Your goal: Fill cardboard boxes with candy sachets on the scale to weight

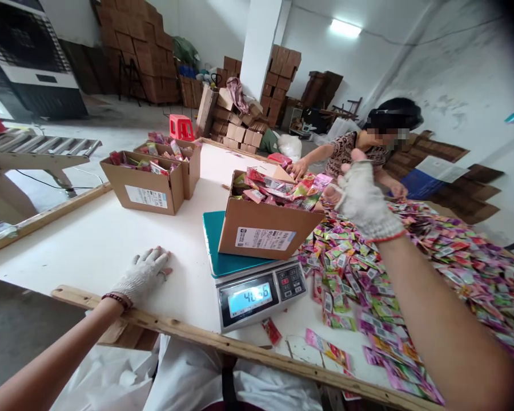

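From my head I look down at a long white table with a wooden edge (89, 245). My left hand (143, 274), in a white knit glove with bare fingertips, lies flat on it, palm down, fingers a little spread, with nothing in its grip. My right hand (364, 200), in the same kind of glove, is up near the right side of a brown cardboard box with a white label (306, 231). It is blurry, and I cannot tell if those fingers pinch anything.

The box sits on the blue-green plate of a silver scale (261, 299) — its screen is lit blue. Small shiny pink, red and green packets (278, 188) rise over the box's rim. A big heap of bright, shiny packets (360, 274) covers the table to the right. Two more brown boxes full of packets (115, 185) stand to the left. Across the table, another person (346, 151) has one hand near the box and one by the heap.
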Motion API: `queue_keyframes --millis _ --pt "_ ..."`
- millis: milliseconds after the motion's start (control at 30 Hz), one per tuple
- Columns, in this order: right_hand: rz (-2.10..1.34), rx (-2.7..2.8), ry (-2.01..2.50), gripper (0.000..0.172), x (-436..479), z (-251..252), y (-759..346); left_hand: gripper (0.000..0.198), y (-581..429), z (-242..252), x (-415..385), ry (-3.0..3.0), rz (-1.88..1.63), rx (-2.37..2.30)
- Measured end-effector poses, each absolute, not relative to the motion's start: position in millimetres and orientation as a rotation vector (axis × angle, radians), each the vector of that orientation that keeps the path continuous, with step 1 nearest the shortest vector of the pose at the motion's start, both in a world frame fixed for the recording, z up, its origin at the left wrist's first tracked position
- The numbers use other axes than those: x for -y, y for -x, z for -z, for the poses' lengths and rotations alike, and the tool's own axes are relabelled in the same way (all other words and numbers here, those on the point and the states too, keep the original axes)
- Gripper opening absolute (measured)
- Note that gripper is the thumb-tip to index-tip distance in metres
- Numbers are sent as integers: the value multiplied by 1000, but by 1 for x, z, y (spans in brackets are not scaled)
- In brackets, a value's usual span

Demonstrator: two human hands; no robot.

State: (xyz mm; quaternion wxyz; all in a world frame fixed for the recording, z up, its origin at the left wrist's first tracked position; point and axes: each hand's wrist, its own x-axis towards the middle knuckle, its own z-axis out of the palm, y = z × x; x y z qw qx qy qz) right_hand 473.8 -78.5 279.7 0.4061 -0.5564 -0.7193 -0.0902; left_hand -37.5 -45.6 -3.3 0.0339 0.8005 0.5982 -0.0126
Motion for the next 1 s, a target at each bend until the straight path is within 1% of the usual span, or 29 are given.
queue_keyframes --millis 67,133,200,267,367,433,467,533,600,633,700,767,833,867,933,1000 --pt "207 1848 1519 110 71 -291 -457 60 39 5 45 -2471 20 -1833" --pt "167 1938 1631 111 68 -306 -434 60 40 7 44 -2481 -3 -1825" --pt "135 2091 1676 101 67 -316 -414 60 40 7 44 -2482 -13 -1824" --pt "86 2221 1682 80 64 -319 -399 59 39 6 46 -2473 -19 -1822" --pt "-6 2280 1642 39 55 -312 -390 58 38 6 47 -2454 -31 -1818" --pt "-16 2282 1551 20 50 -305 -390 55 37 3 46 -2396 -107 -1806" --pt "-11 2275 1515 16 49 -302 -391 52 35 -2 44 -2327 -185 -1809" --pt "-23 2234 1495 18 49 -298 -393 50 29 -24 40 -2151 -381 -1854" --pt "-81 2185 1494 25 52 -295 -395 54 13 -69 37 -2063 -643 -1895" --pt "-128 2165 1483 30 54 -295 -397 55 1 -100 37 -2086 -857 -1851" --pt "-256 2123 1415 39 57 -295 -402 57 -31 -170 43 -2299 -1244 -1547" --pt "-413 2047 1321 44 60 -296 -409 59 -71 -240 53 -2463 -1395 -1300" --pt "-476 1927 1248 45 62 -299 -416 59 -114 -292 62 -2660 -1249 -1188" --pt "-446 1861 1224 44 64 -300 -419 59 -134 -308 65 -2749 -1020 -1157" --pt "-336 1713 1167 39 68 -306 -425 60 -170 -323 67 -2883 -576 -1039" --pt "-247 1552 1090 37 75 -313 -437 52 -193 -319 65 -2988 -269 -936"
